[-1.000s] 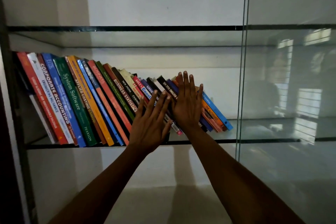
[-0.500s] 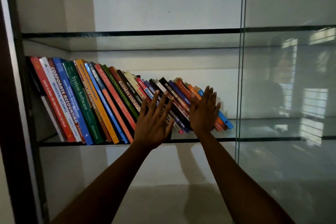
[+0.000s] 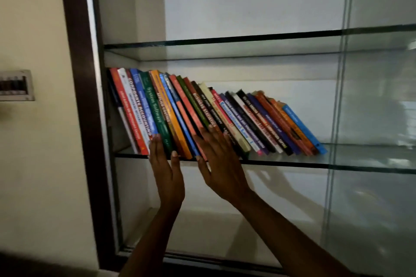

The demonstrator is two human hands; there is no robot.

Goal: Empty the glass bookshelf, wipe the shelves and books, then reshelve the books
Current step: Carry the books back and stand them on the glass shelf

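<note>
On the middle glass shelf (image 3: 292,165) of the dark-framed bookshelf (image 3: 78,96), a row of books (image 3: 236,119) fills the left part, all tilted with their tops toward the left wall. Both hands reach up to the low ends of the spines at the shelf's front edge. The left hand (image 3: 167,175) is open, its straight fingers touching the blue and green spines near the row's left end. The right hand (image 3: 221,164), just beside it, lies flat with fingers spread against the orange and dark spines. Neither hand grips a book.
</note>
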